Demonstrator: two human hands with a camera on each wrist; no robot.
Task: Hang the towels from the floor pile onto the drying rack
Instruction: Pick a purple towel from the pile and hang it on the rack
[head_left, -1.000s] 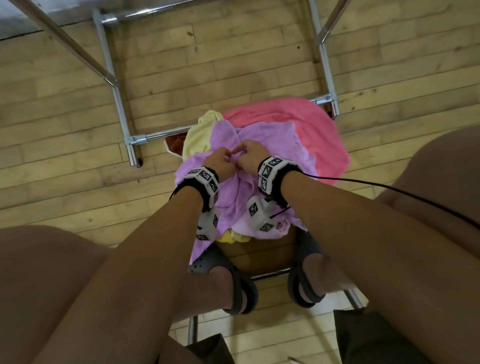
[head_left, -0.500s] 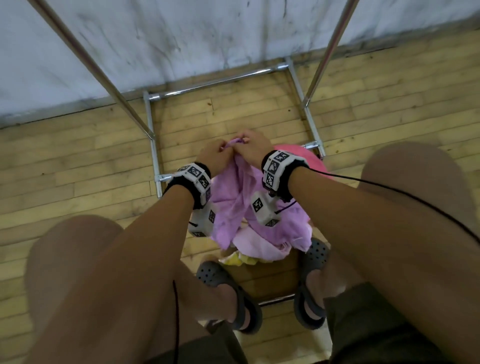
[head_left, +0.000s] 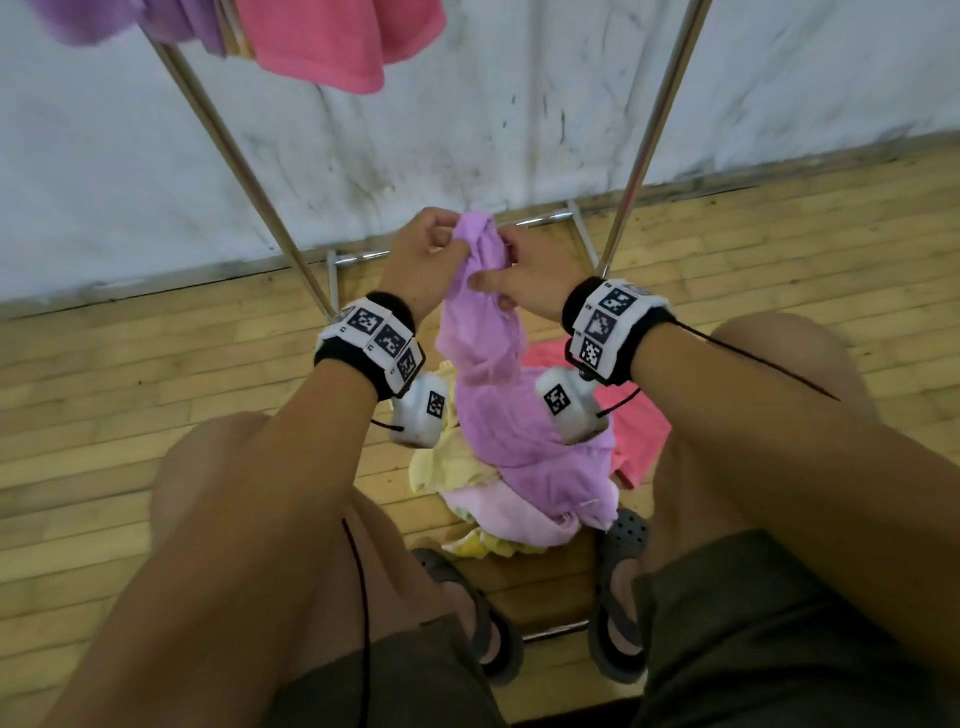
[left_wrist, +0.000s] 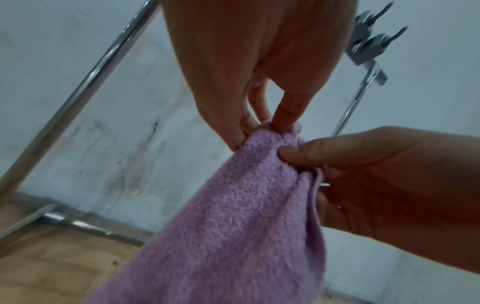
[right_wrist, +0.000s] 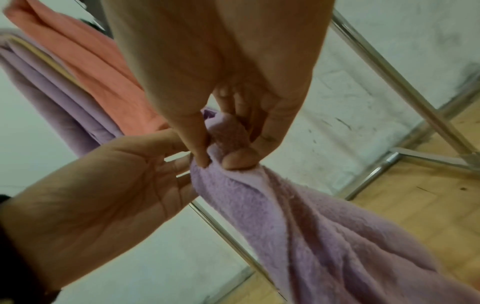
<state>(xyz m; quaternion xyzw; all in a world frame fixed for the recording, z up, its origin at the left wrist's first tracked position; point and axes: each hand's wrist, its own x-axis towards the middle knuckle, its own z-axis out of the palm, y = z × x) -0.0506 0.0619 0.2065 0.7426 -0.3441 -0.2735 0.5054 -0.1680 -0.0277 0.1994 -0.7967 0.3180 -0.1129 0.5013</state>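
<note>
1. Lilac terry, bunched at the top: the purple towel (head_left: 488, 374) is up off the floor, its tail trailing down onto the pile (head_left: 498, 514) of yellow and pale pink cloth between the person's sandals.
2. Left hand (head_left: 421, 265) pinches the gathered top edge, thumb against fingertips (left_wrist: 285, 121); the rest of that hand's fingers lie behind the cloth.
3. Right hand (head_left: 530, 280) nips the same bunch just beside it, thumb (right_wrist: 240, 159) pressed on the fold. Both hands are touching the one clump, so the towel is not yet spread.
4. Ahead stands the drying rack (head_left: 244, 171), chrome legs slanting up; a pink towel (head_left: 337, 41) and another purple one (head_left: 130, 21) already hang at its top.
5. My read: this is the find-the-corners step. To do it well, the hands should slide apart along the hem until each holds a corner, let the weight shake the twist out, then lift clear of the pile.
6. Watch that tail: it could drag a yellow piece up with it.
7. A free stretch of bar beside the pink towel looks the likely target, though the bar itself is out of view.
</note>
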